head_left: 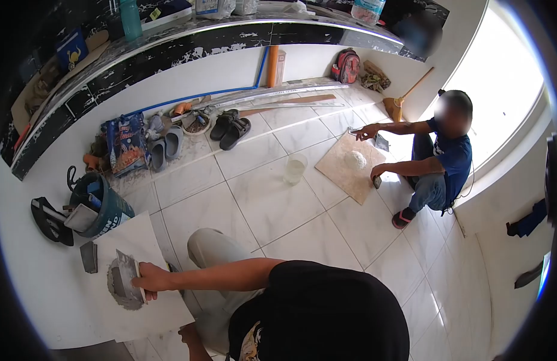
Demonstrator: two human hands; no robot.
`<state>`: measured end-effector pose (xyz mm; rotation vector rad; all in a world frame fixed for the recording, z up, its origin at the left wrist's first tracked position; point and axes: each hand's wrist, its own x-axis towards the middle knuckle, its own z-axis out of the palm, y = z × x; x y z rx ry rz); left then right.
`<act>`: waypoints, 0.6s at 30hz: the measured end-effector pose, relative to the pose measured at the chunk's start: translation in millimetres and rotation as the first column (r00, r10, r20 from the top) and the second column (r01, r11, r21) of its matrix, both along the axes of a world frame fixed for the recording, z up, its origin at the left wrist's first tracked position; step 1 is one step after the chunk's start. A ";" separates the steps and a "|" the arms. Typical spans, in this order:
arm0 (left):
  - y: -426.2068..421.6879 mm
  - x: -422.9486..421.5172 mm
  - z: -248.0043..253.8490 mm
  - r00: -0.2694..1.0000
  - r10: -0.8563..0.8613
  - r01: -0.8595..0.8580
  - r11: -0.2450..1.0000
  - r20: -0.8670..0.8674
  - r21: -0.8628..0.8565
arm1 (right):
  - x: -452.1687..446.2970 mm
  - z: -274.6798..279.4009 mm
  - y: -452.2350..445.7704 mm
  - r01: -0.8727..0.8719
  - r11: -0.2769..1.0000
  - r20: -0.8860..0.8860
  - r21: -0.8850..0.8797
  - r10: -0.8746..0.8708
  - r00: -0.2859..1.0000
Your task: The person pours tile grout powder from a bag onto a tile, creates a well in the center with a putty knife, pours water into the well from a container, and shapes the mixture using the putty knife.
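My right hand (152, 281) is closed around the handle of a flat steel trowel (128, 271). The blade lies against a patch of wet grey paste (117, 292) on a pale board (152, 240). Beside the paste, near the board's left edge, rests a small dark grey blade or block (89, 257). My left hand (186, 333) is low in the view, by the board's lower right edge; its fingers are mostly hidden.
A co-worker (450, 144) squats at the right with both hands over a tile (344, 171) bearing white powder. A clear container (295, 168) stands on the floor. Nearby are a tool bucket (101, 204), sandals (235, 133), a snack-print bag (125, 144) and a broom (399, 105).
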<state>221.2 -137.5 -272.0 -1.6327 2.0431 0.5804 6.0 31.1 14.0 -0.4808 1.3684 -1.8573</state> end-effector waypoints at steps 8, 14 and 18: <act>-37.4 46.8 -91.3 0.913 0.245 -0.078 0.889 -0.326 0.451 | 4.6 4.2 -7.6 0.025 0.997 -0.085 0.077 -0.019 0.996; -30.2 15.3 -70.6 0.983 -0.181 0.182 0.983 0.040 -0.020 | 7.5 -4.3 -16.1 0.233 0.972 -0.295 -0.013 -0.227 0.928; -26.7 15.3 -49.2 0.969 -0.245 0.243 0.969 0.046 0.033 | -3.9 -30.5 -42.8 0.543 0.752 -0.509 -0.374 -0.656 0.558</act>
